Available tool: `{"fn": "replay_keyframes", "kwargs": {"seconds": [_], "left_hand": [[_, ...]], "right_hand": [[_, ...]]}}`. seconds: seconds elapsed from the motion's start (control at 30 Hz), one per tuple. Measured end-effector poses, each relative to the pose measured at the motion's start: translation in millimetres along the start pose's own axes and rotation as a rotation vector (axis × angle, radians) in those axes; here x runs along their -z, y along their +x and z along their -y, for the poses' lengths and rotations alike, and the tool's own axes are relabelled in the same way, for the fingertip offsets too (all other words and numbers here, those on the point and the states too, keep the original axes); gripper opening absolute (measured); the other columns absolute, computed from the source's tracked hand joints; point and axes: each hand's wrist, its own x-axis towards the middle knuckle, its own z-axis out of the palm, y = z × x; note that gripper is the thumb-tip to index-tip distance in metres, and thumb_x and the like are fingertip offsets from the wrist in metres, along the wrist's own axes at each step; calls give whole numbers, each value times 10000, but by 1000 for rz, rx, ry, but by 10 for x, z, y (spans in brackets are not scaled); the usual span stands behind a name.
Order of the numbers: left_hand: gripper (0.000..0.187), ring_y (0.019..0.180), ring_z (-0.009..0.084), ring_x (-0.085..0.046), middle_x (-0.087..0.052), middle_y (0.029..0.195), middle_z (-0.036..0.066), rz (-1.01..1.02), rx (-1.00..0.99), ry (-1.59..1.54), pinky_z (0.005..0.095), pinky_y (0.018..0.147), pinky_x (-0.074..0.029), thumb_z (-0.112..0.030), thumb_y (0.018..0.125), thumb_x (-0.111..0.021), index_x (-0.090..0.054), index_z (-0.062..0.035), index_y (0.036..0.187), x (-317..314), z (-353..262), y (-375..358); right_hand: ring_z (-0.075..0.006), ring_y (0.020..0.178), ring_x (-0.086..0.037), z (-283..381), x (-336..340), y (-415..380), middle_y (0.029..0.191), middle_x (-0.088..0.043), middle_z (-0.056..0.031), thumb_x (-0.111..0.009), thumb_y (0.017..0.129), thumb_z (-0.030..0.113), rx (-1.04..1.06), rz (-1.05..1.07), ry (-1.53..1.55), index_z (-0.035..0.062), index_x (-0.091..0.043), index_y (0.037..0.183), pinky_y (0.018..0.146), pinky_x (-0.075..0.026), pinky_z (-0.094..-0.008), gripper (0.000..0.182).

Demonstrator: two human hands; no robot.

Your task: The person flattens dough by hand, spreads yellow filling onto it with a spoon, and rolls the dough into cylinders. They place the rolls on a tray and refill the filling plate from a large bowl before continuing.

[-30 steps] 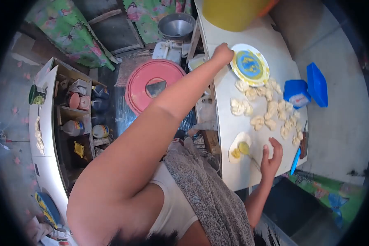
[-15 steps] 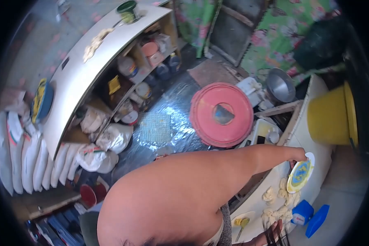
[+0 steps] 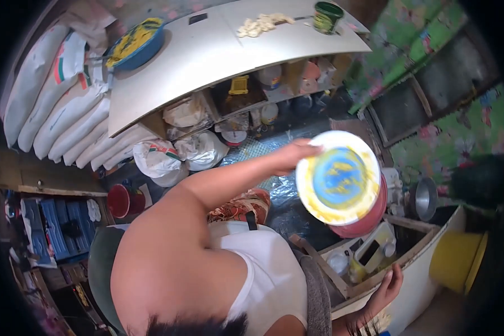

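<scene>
My left hand point(image 3: 294, 155) grips the rim of a round plate point(image 3: 308, 193), which has a white edge and a blue middle smeared with yellow paste. It is raised in front of me, slightly blurred, and hides part of the pink round lid point(image 3: 369, 215) behind it. Nothing is in my right hand point(image 3: 387, 288), whose fingers are stretched out and apart at lower right. That hand is over the edge of the white worktop point(image 3: 417, 288), near pale dough pieces point(image 3: 383, 321) mostly cut off from view.
Across the room, a long white counter point(image 3: 190, 70) holds a blue basin point(image 3: 145, 53) of yellow mixture, dough pieces point(image 3: 260, 25) and a green tub point(image 3: 326, 19). White sacks point(image 3: 67, 120) are stacked at left. A yellow bucket point(image 3: 453, 260) stands at right.
My view has turned left toward the long counter. My left hand has lifted the plate from the right-hand worktop and brought it left. My right hand remains by that worktop.
</scene>
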Motion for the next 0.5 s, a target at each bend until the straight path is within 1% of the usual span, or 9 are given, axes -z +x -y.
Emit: {"fn": "replay_keyframes", "kwargs": {"seconds": [0.07, 0.13, 0.2, 0.23, 0.27, 0.33, 0.37, 0.43, 0.5], "left_hand": [[329, 903, 188, -662, -653, 1058, 133, -190, -124, -87, 327, 805, -544, -202, 941, -548, -546, 34, 1170, 600, -307, -423], [324, 950, 218, -649, -629, 1109, 150, -381, -322, -104, 345, 835, -534, -157, 943, -511, -522, 40, 1200, 1077, -625, -876], [342, 992, 206, -628, -623, 1128, 143, -476, -453, -88, 339, 870, -502, -158, 952, -482, -511, 46, 1225, 1588, -895, -1326], [361, 990, 214, -627, -620, 1131, 139, -561, -505, -58, 342, 868, -500, -178, 959, -482, -498, 54, 1235, 1846, -1014, -1544], [390, 995, 216, -625, -613, 1140, 143, -644, -530, -115, 345, 865, -502, -211, 969, -480, -481, 60, 1248, 2011, -1168, -1729], [432, 997, 221, -625, -605, 1146, 161, -778, -536, -68, 353, 856, -510, -253, 974, -480, -462, 65, 1265, 2550, -1373, -2127], [442, 992, 225, -628, -609, 1138, 160, -824, -536, -73, 355, 854, -512, -272, 972, -484, -466, 63, 1260, 2789, -1472, -2312], [455, 977, 223, -635, -616, 1124, 160, -882, -566, -87, 350, 850, -510, -297, 967, -498, -475, 54, 1256, 3170, -1666, -2636], [449, 969, 224, -638, -622, 1115, 161, -987, -590, -138, 345, 839, -509, -292, 960, -515, -489, 54, 1244, 3481, -1769, -2892]], "right_hand": [[-200, 1082, -539, 387, -471, 446, 1154, -586, -121, -538, 937, 93, 140, 125, 47, -44, -572, 1157, 961, -400, -315, 262], [-207, 1060, -556, 882, -1107, 867, 1110, -607, -124, -559, 917, 76, 285, 225, 45, -42, -594, 1126, 956, -405, -320, 242], [-225, 1020, -581, 1696, -1904, 1165, 1048, -625, -131, -581, 883, 49, 488, 367, 64, -25, -617, 1099, 922, -425, -323, 231], [-237, 994, -594, 2211, -2326, 1234, 1028, -630, -133, -590, 871, 47, 595, 449, 65, -17, -625, 1082, 901, -436, -324, 224], [-249, 968, -608, 2721, -2785, 1276, 1008, -634, -136, -598, 858, 45, 706, 528, 67, -8, -634, 1065, 881, -447, -326, 217], [-292, 932, -615, 3577, -3760, 1329, 994, -634, -140, -613, 841, 67, 915, 683, 94, 13, -634, 1050, 846, -465, -338, 217], [-327, 925, -607, 3946, -4254, 1322, 987, -637, -140, -627, 834, 103, 1017, 699, 47, 25, -636, 1022, 824, -475, -366, 204], [-337, 930, -609, 4583, -5316, 1279, 999, -635, -143, -625, 839, 179, 1099, 780, 123, 59, -644, 1026, 792, -489, -399, 222], [-336, 933, -618, 5155, -6270, 1182, 1016, -643, -138, -599, 826, 200, 1179, 763, 38, 98, -658, 1026, 797, -493, -428, 232]]}}
